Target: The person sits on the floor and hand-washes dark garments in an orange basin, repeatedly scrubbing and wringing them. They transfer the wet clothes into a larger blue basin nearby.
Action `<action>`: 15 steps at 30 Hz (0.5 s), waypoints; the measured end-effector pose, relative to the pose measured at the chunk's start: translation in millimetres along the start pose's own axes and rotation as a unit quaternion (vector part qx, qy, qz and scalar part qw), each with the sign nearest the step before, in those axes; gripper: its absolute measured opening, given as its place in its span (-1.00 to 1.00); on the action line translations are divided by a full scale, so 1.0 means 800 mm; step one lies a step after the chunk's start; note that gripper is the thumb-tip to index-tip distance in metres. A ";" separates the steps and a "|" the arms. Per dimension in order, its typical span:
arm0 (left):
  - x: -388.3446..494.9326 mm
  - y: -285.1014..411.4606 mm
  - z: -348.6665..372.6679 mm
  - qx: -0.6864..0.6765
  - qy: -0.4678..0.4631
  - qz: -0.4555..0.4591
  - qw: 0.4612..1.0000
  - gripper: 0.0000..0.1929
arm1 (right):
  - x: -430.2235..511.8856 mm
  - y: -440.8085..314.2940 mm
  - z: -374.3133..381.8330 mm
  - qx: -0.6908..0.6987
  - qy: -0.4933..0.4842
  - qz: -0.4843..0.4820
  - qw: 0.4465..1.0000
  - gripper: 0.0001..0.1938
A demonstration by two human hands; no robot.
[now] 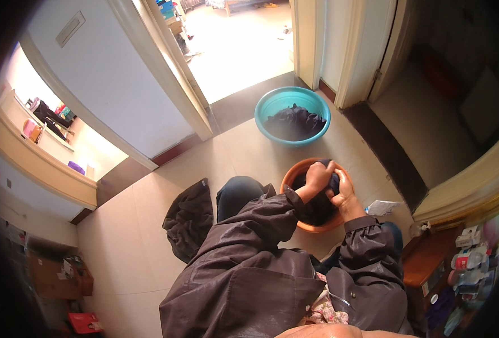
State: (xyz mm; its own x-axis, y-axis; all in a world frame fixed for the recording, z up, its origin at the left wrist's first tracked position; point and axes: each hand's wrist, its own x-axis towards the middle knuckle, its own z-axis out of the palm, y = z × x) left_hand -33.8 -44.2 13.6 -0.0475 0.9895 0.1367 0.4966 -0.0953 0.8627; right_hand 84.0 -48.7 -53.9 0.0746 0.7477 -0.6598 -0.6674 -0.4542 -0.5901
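Observation:
An orange basin (289, 176) stands on the tiled floor between my knees, with dark contents inside. Over it my left hand (318, 176) grips one part of a dark cloth (333, 182). My right hand (342, 190) closes around the same cloth from the other side, close beside the left. Beyond the orange basin is a turquoise basin (292, 143) that holds a heap of dark cloth (296, 122). A dark brown garment (190, 219) lies on the floor to the left of my knee.
A crumpled white plastic bag (382, 207) lies right of the orange basin. At the lower right stands a wooden cabinet (429, 253) near bottles and small boxes. A cardboard box (53, 274) is at the lower left. Doorways open ahead, left and right.

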 end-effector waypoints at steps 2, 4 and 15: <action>0.001 -0.006 0.005 0.002 -0.042 -0.001 0.999 -0.44 | 0.009 0.001 -0.007 -0.014 -0.059 -0.002 0.998 -0.68; -0.003 -0.011 0.012 -0.029 -0.091 0.083 0.992 -0.51 | 0.015 -0.003 -0.012 0.050 -0.187 -0.008 0.981 -0.60; -0.004 0.002 0.001 0.001 -0.149 0.055 0.987 -0.47 | -0.031 -0.010 0.008 0.011 -0.140 -0.057 0.988 -0.66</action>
State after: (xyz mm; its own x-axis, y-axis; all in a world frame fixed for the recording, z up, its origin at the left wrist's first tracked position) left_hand -32.6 -47.5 14.1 0.2634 0.9614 0.0801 0.4861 -0.2039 0.8498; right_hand 82.5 -60.1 -29.8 -0.0561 0.8992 -0.4339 -0.6832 -0.3515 -0.6401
